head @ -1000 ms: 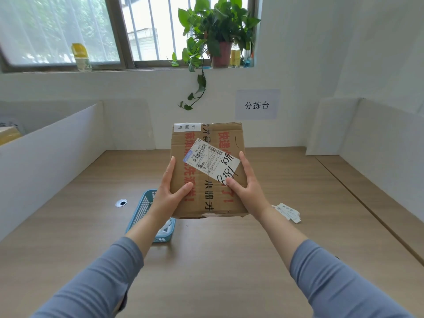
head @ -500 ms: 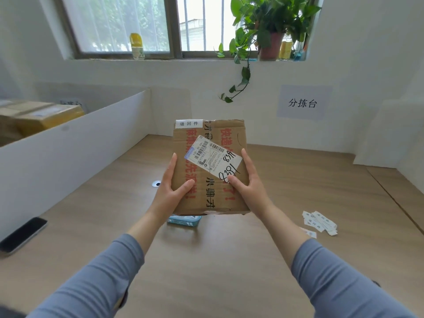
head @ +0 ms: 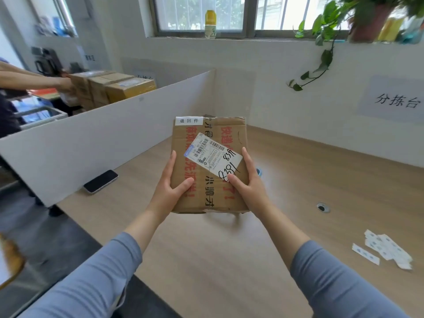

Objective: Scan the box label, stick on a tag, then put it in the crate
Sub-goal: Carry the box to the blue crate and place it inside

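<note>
I hold a flat brown cardboard box (head: 207,193) in the air above the wooden table (head: 229,260). My left hand (head: 168,191) grips its left edge, thumb on top. My right hand (head: 250,187) grips its right edge, thumb on the white shipping label (head: 212,157), which carries barcodes and handwritten numbers. A small white tag (head: 189,120) with printed characters is stuck at the box's top left corner. Only a sliver of the blue basket (head: 259,172) shows behind my right hand.
A white partition (head: 103,134) runs along the table's left side, with a black phone (head: 101,181) at its foot. Loose white tags (head: 385,249) lie at the right. A cable hole (head: 323,207) is nearby. Beyond the partition, another person's arm (head: 34,80) reaches toward stacked boxes (head: 110,87).
My view has swung left, so the partition, phone and neighbouring station come into sight. The box stays held in both hands, carried leftward over the table; the blue basket is now hidden behind it.
</note>
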A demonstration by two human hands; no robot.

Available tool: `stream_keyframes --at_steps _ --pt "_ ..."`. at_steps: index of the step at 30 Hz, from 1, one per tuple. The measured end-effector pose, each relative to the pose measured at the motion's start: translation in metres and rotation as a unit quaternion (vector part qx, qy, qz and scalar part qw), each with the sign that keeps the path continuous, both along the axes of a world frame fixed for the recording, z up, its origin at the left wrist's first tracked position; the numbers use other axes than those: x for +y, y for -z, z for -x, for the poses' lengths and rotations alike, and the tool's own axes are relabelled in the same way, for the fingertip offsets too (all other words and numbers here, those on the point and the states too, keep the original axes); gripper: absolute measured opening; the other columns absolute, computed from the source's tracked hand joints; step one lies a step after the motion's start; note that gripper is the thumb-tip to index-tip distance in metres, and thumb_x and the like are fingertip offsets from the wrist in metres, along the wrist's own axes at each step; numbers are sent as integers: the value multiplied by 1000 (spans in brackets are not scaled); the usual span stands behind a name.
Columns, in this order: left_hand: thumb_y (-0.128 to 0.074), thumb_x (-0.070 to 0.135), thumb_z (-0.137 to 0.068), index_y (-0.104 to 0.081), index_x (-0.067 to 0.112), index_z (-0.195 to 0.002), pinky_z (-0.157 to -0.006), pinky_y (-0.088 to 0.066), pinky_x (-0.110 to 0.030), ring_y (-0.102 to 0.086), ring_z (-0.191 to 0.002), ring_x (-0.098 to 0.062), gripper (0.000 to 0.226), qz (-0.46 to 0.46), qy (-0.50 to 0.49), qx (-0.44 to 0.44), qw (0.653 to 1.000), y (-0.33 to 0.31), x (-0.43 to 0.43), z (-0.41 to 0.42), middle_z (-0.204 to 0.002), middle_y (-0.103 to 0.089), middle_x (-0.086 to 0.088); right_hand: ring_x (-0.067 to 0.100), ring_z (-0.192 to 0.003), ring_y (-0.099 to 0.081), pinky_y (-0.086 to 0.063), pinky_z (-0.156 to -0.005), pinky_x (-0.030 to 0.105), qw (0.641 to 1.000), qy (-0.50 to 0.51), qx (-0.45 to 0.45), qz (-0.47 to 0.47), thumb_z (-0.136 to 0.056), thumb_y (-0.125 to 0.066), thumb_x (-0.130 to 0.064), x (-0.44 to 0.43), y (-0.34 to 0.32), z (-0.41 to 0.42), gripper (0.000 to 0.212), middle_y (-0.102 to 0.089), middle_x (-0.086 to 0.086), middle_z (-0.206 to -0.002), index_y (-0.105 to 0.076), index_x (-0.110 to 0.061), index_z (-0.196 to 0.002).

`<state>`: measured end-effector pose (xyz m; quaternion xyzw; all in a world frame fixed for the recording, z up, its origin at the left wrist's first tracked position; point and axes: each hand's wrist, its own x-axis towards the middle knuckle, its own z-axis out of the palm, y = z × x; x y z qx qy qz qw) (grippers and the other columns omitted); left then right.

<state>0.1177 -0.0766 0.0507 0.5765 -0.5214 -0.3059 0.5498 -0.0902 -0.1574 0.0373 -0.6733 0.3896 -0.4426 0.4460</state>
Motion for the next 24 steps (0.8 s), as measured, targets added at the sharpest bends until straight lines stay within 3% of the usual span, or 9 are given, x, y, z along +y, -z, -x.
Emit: stream_keyframes --at_steps 8,10,14,16,19,24 --pt "-64 31 -87 -10 50 -145 -97 -46 -25 -42 -129 -2 82 -15 -82 17 996 13 55 -75 -151 -30 15 13 -135 -41 -42 -108 45 995 -95 8 2 -79 -66 -42 17 9 -93 80 -31 -7 -154 -18 -56 -143" --pt "-64 30 -87 -10 51 -145 -93 -47 -23 -44 -126 0 82 -16 -104 28 994 14 70 -97 -149 -32 16 15 -136 -41 -43 -107 46 993 -117 10 0 -76 -65 -48 24 9 -120 81 -30 -7 -155 -18 -60 -140" --pt "-63 27 -89 -10 48 -146 -81 -48 -8 -46 -110 21 81 -15 -152 30 988 16 104 -145 -133 -40 28 15 -136 -41 -46 -106 44 987 -163 6 -7 -78 -65 -44 46 9 -182 76 -30 -3 -156 -18 -69 -133" --pt "-63 30 -88 -10 54 -143 -96 -47 -19 -45 -117 15 80 -20 -173 27 984 17 126 -174 -134 -39 31 15 -135 -43 -47 -104 42 982 -186 -4 -13 -78 -65 -42 60 10 -216 75 -31 -4 -155 -20 -71 -131" --pt "-66 38 -85 -11 62 -138 -109 -39 -43 -38 -134 -6 81 -28 -203 13 979 18 159 -217 -152 -29 16 15 -136 -41 -46 -105 43 975 -220 -11 -22 -78 -67 -41 81 13 -268 75 -31 -5 -155 -22 -70 -131" --pt "-65 34 -86 -13 58 -141 -110 -37 -44 -35 -135 -4 79 -23 -257 6 966 21 207 -283 -154 -26 15 12 -132 -47 -51 -100 40 963 -266 -26 -33 -83 -67 -32 117 19 -349 75 -36 -8 -152 -23 -63 -136"
